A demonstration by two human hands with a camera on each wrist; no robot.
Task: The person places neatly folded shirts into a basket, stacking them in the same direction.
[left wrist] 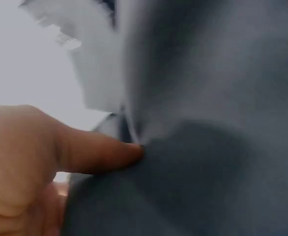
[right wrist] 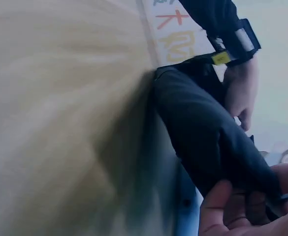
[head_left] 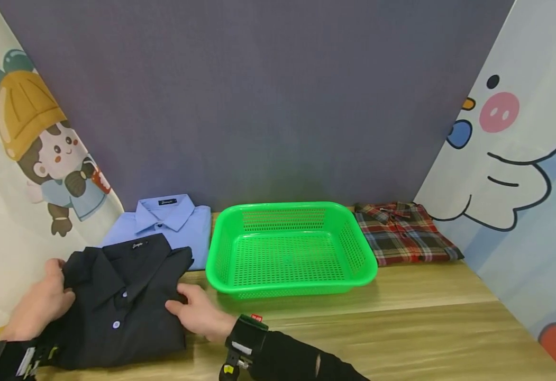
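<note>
Nearest, along the bottom edge, a black-sleeved right forearm (head_left: 306, 354), angled in toward the upper left. Behind everything, a broad dark grey backdrop (head_left: 268, 106), flanked by pale panels printed with a cartoon child (head_left: 61, 148) in a yellow hat at left and a white cartoon character (head_left: 506, 137) at right. Beneath, a wood-grain tabletop (head_left: 401, 312). At centre, near the backdrop, a bright green perforated basket (head_left: 289, 289). Left of it, toward the viewer, a folded black button-up shirt (head_left: 142, 315), collar pointing away. Lifted clear or touching the tabletop: cannot tell. Partly covered by it, just beside the basket's left end, a folded light blue collared shirt (head_left: 182, 235). Beside the basket's right end, a folded red-and-black plaid shirt (head_left: 408, 235). Clamped on the black shirt's left edge with the left hand (head_left: 42, 302), thumb on top; clamped on its right edge with the right hand (head_left: 202, 313), fingers curled round the fabric. Around the right wrist, a black band (head_left: 249, 334). Down the black shirt's front, pale buttons (head_left: 116, 325).
</note>
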